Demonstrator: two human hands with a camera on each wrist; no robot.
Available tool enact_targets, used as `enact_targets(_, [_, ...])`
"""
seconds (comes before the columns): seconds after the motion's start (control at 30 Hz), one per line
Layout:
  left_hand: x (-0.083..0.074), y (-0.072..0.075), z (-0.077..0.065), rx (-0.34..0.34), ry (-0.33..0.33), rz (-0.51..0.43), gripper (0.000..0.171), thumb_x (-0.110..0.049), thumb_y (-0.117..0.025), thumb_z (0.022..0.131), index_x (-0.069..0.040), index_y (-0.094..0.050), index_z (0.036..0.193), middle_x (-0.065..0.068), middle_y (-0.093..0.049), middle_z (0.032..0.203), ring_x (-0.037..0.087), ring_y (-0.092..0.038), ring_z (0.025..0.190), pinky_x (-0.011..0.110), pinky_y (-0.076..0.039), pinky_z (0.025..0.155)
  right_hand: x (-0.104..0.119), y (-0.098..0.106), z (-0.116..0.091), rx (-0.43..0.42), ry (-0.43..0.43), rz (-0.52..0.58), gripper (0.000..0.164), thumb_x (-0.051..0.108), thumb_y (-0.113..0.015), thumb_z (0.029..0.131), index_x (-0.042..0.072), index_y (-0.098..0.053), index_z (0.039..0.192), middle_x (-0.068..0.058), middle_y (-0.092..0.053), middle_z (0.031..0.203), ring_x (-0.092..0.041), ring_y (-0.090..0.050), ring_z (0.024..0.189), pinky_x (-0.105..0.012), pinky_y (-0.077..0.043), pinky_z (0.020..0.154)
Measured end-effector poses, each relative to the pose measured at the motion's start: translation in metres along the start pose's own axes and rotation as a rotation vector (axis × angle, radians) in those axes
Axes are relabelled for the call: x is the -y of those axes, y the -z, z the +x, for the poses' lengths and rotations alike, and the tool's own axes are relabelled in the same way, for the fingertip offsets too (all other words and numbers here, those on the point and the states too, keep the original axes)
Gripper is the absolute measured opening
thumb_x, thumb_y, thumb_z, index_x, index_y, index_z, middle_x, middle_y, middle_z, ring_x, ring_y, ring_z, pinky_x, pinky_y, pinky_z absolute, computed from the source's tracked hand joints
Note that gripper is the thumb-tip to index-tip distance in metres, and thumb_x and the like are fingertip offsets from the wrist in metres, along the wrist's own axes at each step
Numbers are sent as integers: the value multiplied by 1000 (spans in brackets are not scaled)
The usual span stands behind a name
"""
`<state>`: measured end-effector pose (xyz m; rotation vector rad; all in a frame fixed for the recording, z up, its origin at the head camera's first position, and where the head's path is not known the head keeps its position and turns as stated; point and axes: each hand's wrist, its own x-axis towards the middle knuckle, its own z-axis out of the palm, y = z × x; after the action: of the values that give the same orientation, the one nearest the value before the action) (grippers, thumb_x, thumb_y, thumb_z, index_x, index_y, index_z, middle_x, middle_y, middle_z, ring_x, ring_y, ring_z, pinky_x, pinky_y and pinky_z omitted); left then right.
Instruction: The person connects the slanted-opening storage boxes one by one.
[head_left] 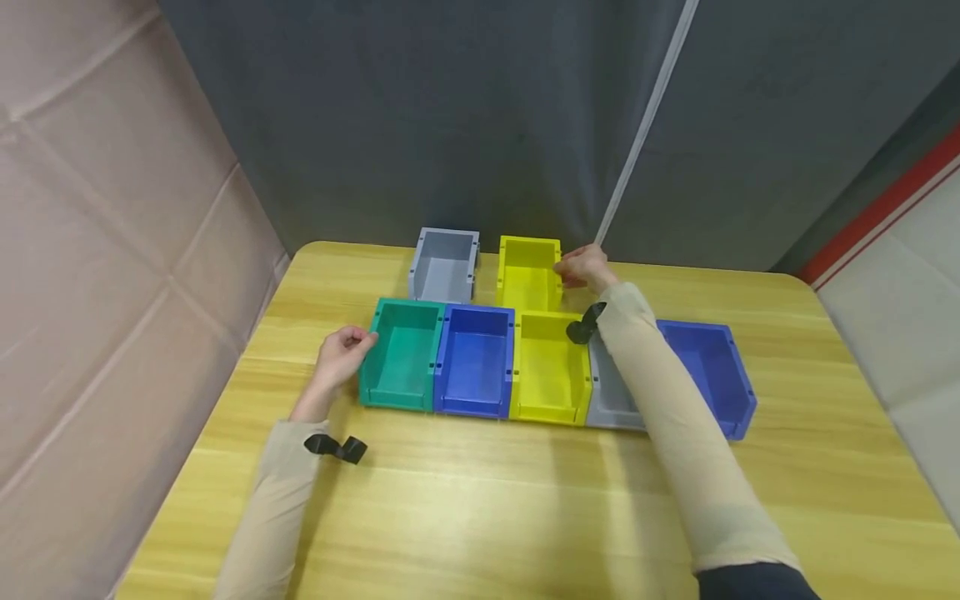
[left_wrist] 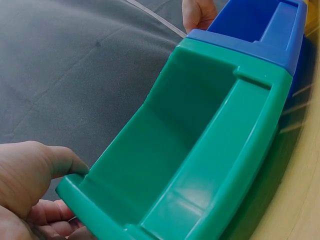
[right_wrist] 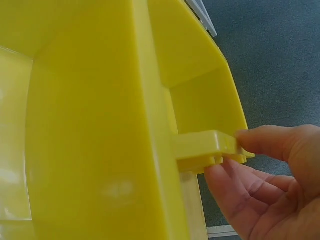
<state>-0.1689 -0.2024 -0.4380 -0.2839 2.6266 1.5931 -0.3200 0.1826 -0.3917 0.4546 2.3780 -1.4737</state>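
Note:
My left hand pinches the left side edge of a green storage bin, the leftmost of the front row. In the left wrist view, the thumb lies at the rim of this green bin and the curled fingers are partly hidden below. Further back, my right hand grips the right side wall of a yellow bin in the back row. The right wrist view shows thumb and fingers pinching the edge of this bin, beyond the nearer yellow bin.
Beside the green bin stand a blue bin, a yellow bin, a grey bin partly behind my right sleeve, and another blue bin. A grey bin sits at the back left. Dark grey curtain hangs behind the wooden table.

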Motion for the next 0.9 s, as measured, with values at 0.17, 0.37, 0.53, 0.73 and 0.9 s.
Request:
enact_targets(0.17, [2, 1, 0, -4, 9, 4, 25, -23, -54, 95, 2, -55, 97, 7, -53, 91, 17, -47, 82, 24, -40, 69, -4, -4, 4, -31, 27, -22, 35, 11, -66, 86, -6, -61, 116, -18, -61, 108, -15, -64, 66, -26, -54, 68])
enact_targets(0.37, [1, 1, -1, 14, -14, -7, 27, -24, -53, 96, 4, -55, 98, 10, -54, 93, 19, -48, 84, 26, -41, 71, -3, -4, 1, -148, 70, -77, 25, 10, -69, 84, -7, -66, 102, -13, -62, 87, -16, -63, 59, -24, -53, 59])
enact_targets(0.53, [0, 0, 0, 11, -13, -10, 27, -23, -53, 96, 3, -55, 98, 9, -54, 91, 19, -48, 83, 25, -41, 70, -1, 12, -4, -187, 102, -81, 30, 12, -68, 84, -8, -64, 106, -17, -61, 95, -11, -58, 54, -22, -51, 56])
enact_targets(0.73, [-1, -2, 0, 21, -9, -2, 28, -24, -53, 96, 4, -55, 100, 11, -54, 94, 20, -48, 84, 25, -41, 70, -7, 48, -12, -211, 100, -35, 41, 11, -63, 87, -9, -55, 121, -22, -56, 115, -8, -58, 58, -26, -54, 66])
enact_targets(0.9, [-2, -4, 0, 24, -2, -5, 29, -24, -53, 96, 4, -55, 101, 11, -54, 96, 19, -48, 86, 26, -41, 72, -10, 87, -26, -236, 69, -28, 46, 15, -61, 89, -8, -51, 128, -24, -54, 122, -7, -58, 62, -34, -51, 83])
